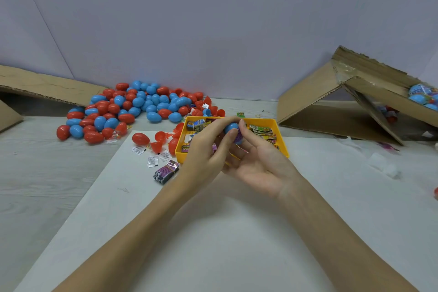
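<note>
Right now a white sheet (237,232) is covering part of a pale wood-grain table (35,185), with a lilac wall (213,31) rising behind. Red and blue eggs (132,111) are lying heaped at the back left, and cardboard boxes (320,102) are flanking the space. The left hand (208,147) and right hand (258,163) are meeting just above a yellow tray (178,149), both pinching a blue egg (231,127) between curled fingertips.

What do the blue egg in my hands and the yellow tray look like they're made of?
The blue egg looks like smooth, glossy plastic: even colour, soft sheen. The yellow tray is probably moulded plastic, satin finish, judging by thin uniform walls.
</note>
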Demonstrator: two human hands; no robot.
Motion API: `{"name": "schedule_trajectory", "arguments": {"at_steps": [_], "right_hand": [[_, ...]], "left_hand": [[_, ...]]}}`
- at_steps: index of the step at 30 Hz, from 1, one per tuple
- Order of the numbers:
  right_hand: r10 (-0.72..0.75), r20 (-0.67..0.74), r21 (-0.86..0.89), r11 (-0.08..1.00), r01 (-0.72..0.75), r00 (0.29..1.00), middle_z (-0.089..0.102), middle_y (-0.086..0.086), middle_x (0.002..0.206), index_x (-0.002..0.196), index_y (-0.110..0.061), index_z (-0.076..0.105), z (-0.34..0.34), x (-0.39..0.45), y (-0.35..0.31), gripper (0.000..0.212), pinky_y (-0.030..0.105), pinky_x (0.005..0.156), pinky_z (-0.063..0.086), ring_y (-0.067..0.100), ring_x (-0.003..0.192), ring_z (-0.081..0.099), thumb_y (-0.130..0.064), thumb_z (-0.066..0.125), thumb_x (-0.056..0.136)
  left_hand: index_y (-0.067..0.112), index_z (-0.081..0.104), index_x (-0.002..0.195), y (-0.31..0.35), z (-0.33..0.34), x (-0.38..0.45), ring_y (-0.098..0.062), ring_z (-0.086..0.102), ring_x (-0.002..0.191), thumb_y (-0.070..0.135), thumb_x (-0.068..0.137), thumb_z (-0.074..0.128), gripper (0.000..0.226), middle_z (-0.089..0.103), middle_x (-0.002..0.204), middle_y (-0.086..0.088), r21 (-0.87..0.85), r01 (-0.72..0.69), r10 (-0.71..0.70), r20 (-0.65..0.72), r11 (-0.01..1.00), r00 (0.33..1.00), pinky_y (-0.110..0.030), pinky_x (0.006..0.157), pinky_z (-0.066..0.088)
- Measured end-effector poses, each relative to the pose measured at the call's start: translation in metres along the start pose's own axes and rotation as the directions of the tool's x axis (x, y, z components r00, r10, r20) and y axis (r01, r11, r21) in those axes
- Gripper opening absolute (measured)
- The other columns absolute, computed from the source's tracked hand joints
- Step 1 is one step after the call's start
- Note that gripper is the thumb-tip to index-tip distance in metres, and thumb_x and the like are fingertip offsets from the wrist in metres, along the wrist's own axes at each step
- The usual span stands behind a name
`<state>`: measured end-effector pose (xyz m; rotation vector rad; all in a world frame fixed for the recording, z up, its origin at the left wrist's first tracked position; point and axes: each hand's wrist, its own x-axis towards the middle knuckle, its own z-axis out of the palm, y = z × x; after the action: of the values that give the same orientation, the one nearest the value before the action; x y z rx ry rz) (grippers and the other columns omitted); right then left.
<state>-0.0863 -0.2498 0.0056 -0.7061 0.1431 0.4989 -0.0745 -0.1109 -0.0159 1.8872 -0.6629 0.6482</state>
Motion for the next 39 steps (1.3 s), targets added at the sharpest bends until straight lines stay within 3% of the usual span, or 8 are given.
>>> {"name": "schedule_trajectory", "arguments": {"at_steps": [3,10,15,21,25,27,33,39], "right_hand": [[0.01,0.031,-0.008,1.0,-0.01,0.999,0.075,0.018,0.114,0.104,-0.001,0.08,0.0,-0.001,-0.001,0.029,0.048,0.086,0.062,0.031,0.103,0.075,-0.027,0.071,0.094],[0.072,0.012,0.067,0.995,-0.073,0.997,0.074,0.02,0.111,0.104,0.005,0.077,0.0,-0.002,-0.001,0.031,0.048,0.079,0.063,0.035,0.1,0.075,-0.022,0.076,0.089],[0.065,-0.015,0.117,0.991,-0.063,0.998,0.073,0.021,0.114,0.12,0.005,0.069,0.002,-0.002,0.0,0.039,0.047,0.084,0.06,0.034,0.104,0.074,-0.021,0.074,0.091],[0.017,-0.015,0.106,0.994,-0.015,1.0,0.072,0.021,0.119,0.128,0.002,0.066,0.006,0.0,0.003,0.045,0.044,0.072,0.064,0.033,0.105,0.074,-0.023,0.073,0.092],[0.016,0.019,0.104,0.994,-0.017,1.0,0.069,0.018,0.122,0.123,0.0,0.068,0.003,0.0,-0.002,0.046,0.046,0.092,0.058,0.03,0.12,0.067,-0.03,0.073,0.088],[0.011,0.034,0.091,0.996,-0.015,0.999,0.069,0.018,0.124,0.124,-0.001,0.069,0.004,-0.002,-0.005,0.046,0.045,0.097,0.056,0.03,0.119,0.068,-0.034,0.07,0.092],[-0.016,0.029,0.035,0.999,0.015,0.999,0.072,0.017,0.118,0.116,-0.003,0.072,0.009,-0.004,-0.002,0.044,0.039,0.09,0.06,0.028,0.108,0.073,-0.039,0.071,0.093],[-0.196,0.001,-0.164,0.967,0.193,0.981,0.073,0.018,0.12,0.123,-0.003,0.069,0.009,-0.006,0.002,0.043,0.044,0.101,0.056,0.031,0.112,0.072,-0.038,0.06,0.1]], "left_hand": [[0.008,0.064,0.129,-0.004,-0.004,0.001,-0.008,0.064,0.115,0.012,0.103,0.056,0.027,0.069,0.119,0.004,-0.018,0.008,-0.008,0.019,1.0,1.0,-0.018,0.095,0.048],[0.002,0.067,0.125,-0.007,0.0,0.0,-0.004,0.064,0.11,0.005,0.102,0.057,0.025,0.07,0.115,0.0,0.017,-0.046,0.046,0.011,0.999,0.999,-0.018,0.093,0.048],[0.002,0.069,0.123,-0.003,0.007,-0.002,-0.007,0.066,0.105,0.004,0.102,0.058,0.024,0.072,0.111,-0.002,0.017,-0.002,0.003,-0.02,1.0,1.0,-0.021,0.09,0.05],[0.01,0.069,0.125,0.003,0.009,-0.002,-0.004,0.066,0.11,0.009,0.104,0.054,0.026,0.072,0.114,0.006,-0.106,0.116,-0.122,-0.045,0.988,0.992,-0.02,0.093,0.05],[0.014,0.06,0.139,0.005,-0.003,0.002,-0.008,0.063,0.119,0.017,0.11,0.04,0.035,0.069,0.125,0.005,-0.273,0.219,-0.195,0.112,0.937,0.974,-0.02,0.096,0.049],[0.016,0.056,0.141,0.005,-0.01,0.004,-0.015,0.061,0.12,0.013,0.109,0.044,0.034,0.066,0.127,0.006,-0.229,0.174,-0.146,0.135,0.958,0.98,-0.022,0.099,0.047],[0.015,0.061,0.129,0.006,-0.018,0.008,-0.027,0.067,0.109,0.016,0.107,0.051,0.024,0.07,0.115,-0.002,-0.246,0.151,-0.125,0.117,0.957,0.985,-0.036,0.095,0.054],[0.011,0.068,0.118,0.009,-0.019,0.01,-0.012,0.07,0.101,0.016,0.107,0.05,0.022,0.074,0.105,0.002,-0.357,0.259,-0.247,0.078,0.898,0.966,-0.019,0.082,0.054]]}}
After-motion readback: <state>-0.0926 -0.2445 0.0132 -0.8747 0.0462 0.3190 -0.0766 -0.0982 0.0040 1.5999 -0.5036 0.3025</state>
